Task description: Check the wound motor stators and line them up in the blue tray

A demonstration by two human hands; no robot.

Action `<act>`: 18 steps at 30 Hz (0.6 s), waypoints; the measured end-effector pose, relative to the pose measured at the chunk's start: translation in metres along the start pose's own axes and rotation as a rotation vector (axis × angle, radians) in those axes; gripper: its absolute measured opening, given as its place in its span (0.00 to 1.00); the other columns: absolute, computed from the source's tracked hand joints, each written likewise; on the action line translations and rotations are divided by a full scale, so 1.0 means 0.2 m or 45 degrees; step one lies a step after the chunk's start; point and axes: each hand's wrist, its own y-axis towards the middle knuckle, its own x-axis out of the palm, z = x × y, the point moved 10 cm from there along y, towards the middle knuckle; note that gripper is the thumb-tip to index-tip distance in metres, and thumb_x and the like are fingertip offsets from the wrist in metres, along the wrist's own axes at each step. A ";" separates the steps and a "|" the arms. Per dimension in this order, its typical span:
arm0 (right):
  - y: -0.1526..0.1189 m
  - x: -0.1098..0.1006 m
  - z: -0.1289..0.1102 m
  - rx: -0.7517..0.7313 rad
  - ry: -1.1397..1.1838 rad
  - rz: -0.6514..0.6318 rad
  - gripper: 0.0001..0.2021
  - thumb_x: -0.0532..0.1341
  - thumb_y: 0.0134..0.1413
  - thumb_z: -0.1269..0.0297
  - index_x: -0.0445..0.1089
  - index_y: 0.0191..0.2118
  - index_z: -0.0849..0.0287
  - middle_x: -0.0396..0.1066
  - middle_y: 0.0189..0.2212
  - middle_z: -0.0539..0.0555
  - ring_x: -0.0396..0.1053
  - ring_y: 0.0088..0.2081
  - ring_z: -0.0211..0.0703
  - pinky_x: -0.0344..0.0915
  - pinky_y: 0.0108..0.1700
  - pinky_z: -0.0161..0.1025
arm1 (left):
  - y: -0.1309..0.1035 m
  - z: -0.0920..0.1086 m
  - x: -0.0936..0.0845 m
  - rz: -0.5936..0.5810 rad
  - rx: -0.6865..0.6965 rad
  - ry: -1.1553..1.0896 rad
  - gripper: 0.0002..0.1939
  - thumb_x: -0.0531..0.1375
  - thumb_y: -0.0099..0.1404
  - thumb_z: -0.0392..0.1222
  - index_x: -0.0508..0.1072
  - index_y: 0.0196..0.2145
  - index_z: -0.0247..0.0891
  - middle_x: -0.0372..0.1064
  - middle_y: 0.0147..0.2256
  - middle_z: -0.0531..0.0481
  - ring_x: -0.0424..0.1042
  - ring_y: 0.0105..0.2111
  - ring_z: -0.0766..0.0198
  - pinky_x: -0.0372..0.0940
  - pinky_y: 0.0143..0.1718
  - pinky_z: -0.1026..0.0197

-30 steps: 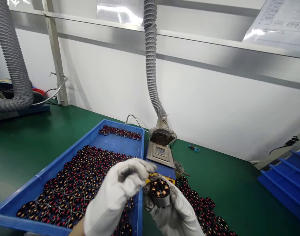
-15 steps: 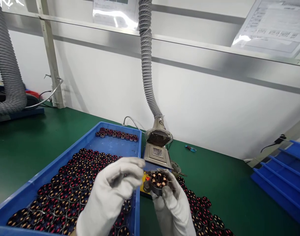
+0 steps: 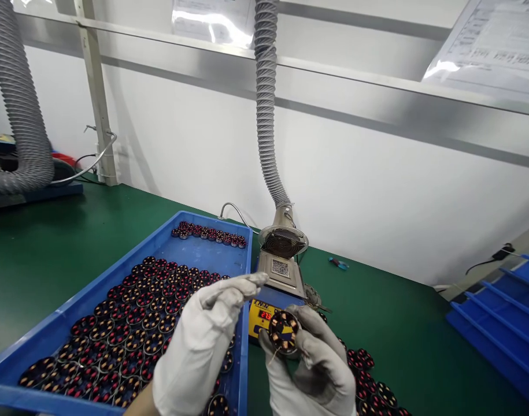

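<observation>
Both hands wear white gloves with greyish fingertips. My right hand (image 3: 311,364) grips a round black ring-shaped part with copper windings (image 3: 284,332) between thumb and fingers, its open face turned toward me and a thin wire hanging at its lower left. Left of it, my left hand (image 3: 212,323) is raised over the right side of the blue tray (image 3: 51,323), thumb and fingers pressed together and pointing right; whatever they pinch, if anything, is too small to make out. Just behind the held part stands a yellow-fronted device (image 3: 256,322) with a red digital display.
Many similar ring parts (image 3: 136,315) fill the tray's near part, with a row at its far end. More parts (image 3: 368,381) lie right of my right hand. A metal plate under a ducted hood (image 3: 284,240), small pliers (image 3: 338,264) and blue racks (image 3: 502,323) stand farther off.
The ring part has turned in my right hand to face me more. My left hand's fingers have gone from loosely curled to closed together. The camera view has shifted slightly.
</observation>
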 end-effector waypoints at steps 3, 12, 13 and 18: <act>0.00 0.00 -0.04 -0.222 -0.054 -0.018 0.18 0.65 0.42 0.80 0.70 0.37 0.49 0.71 0.45 0.50 0.71 0.44 0.44 0.72 0.40 0.41 | 0.01 -0.07 0.02 -0.031 -0.269 0.276 0.13 0.68 0.43 0.35 0.78 0.31 0.39 0.76 0.30 0.50 0.73 0.30 0.64 0.68 0.31 0.69; -0.03 0.06 -0.11 -0.501 -0.206 -0.111 0.18 0.63 0.41 0.81 0.67 0.38 0.52 0.70 0.42 0.50 0.69 0.42 0.43 0.69 0.44 0.43 | 0.00 -0.03 -0.03 0.103 -0.068 0.048 0.09 0.64 0.43 0.31 0.78 0.25 0.41 0.74 0.24 0.53 0.70 0.23 0.69 0.66 0.27 0.73; -0.03 0.06 -0.11 -0.504 -0.211 -0.111 0.18 0.63 0.42 0.81 0.67 0.38 0.52 0.69 0.42 0.50 0.69 0.42 0.44 0.69 0.44 0.44 | 0.00 -0.03 -0.02 0.083 -0.087 0.087 0.10 0.64 0.44 0.31 0.78 0.27 0.41 0.75 0.26 0.53 0.70 0.25 0.69 0.66 0.27 0.73; -0.04 0.07 -0.11 -0.510 -0.264 -0.166 0.20 0.63 0.40 0.80 0.66 0.40 0.51 0.70 0.42 0.53 0.70 0.42 0.47 0.70 0.42 0.47 | -0.01 -0.07 0.01 0.023 -0.318 0.300 0.09 0.66 0.47 0.37 0.78 0.30 0.39 0.75 0.28 0.50 0.71 0.28 0.67 0.66 0.30 0.72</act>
